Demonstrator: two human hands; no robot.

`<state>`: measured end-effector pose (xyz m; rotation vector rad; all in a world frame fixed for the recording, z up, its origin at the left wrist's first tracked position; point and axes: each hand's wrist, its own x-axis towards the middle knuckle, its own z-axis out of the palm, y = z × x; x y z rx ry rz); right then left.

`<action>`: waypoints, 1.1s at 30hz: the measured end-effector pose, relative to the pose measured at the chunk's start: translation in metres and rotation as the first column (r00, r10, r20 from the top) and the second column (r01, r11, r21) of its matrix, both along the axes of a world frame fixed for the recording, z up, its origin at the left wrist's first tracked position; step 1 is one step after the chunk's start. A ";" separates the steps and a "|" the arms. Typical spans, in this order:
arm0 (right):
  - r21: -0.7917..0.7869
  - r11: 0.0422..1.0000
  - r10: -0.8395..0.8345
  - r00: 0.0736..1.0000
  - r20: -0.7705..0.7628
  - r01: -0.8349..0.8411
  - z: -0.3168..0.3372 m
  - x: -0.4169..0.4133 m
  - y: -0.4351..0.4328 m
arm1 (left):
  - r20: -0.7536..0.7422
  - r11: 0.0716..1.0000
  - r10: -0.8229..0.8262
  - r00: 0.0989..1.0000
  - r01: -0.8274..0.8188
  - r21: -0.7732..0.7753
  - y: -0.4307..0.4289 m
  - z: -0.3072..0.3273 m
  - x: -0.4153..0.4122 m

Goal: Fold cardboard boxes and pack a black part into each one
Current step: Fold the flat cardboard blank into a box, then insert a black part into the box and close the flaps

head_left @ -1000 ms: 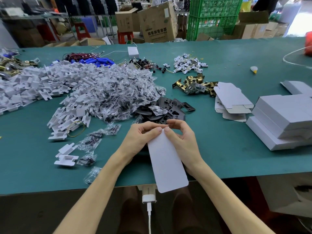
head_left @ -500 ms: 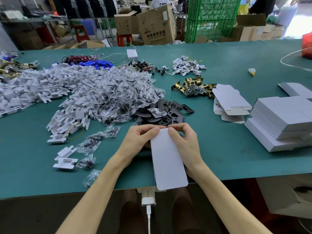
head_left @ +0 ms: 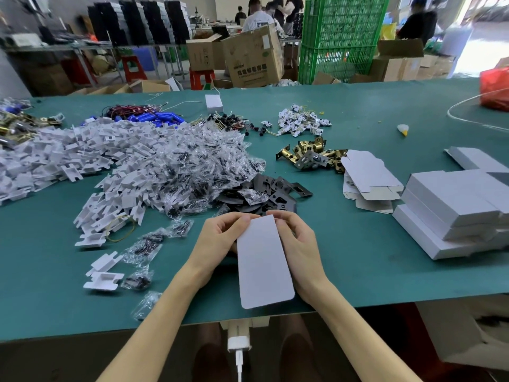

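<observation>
Head view has the white cardboard box point(head_left: 264, 266), probably light, thin and easily creased, held over the near edge of the bench point(head_left: 358, 271), left hand point(head_left: 220, 241) and right hand point(head_left: 301, 244) each with a grip pinching its far end, best kept along the edges.

White inserts point(head_left: 55, 161) lie left on the table point(head_left: 358, 257), bagged screws point(head_left: 198, 166) beside them, brass latches point(head_left: 311, 155) right; green crates point(head_left: 338, 37) stand beyond.

A factory packing floor was indicated by parts heaped on a green worktable point(head_left: 358, 111), stacked green crates point(head_left: 341, 37) and shipping cartons point(head_left: 253, 59).
</observation>
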<state>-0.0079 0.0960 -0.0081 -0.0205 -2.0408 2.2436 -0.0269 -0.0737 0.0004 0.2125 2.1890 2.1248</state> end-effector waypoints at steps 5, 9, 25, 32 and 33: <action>-0.023 1.000 0.008 1.000 -0.024 -0.008 0.002 0.001 -0.001 | -0.002 1.000 0.013 1.000 -0.012 0.022 0.001 0.000 0.000; -0.042 0.994 0.101 0.993 -0.069 -0.104 0.005 0.004 0.001 | 0.007 0.995 0.065 0.998 -0.065 0.081 -0.001 0.000 -0.002; -0.059 0.991 0.110 0.988 -0.111 -0.117 0.002 0.003 -0.001 | 0.004 0.973 0.066 0.998 -0.065 0.220 0.003 0.003 -0.003; 0.214 0.971 0.117 0.993 -0.035 -0.107 0.000 0.003 -0.002 | -0.132 0.972 0.108 0.985 -0.077 0.223 0.000 0.003 -0.005; 0.301 0.943 0.157 0.987 -0.034 -0.140 0.000 0.003 -0.004 | -0.149 0.975 0.123 0.981 -0.091 0.204 0.000 0.003 -0.004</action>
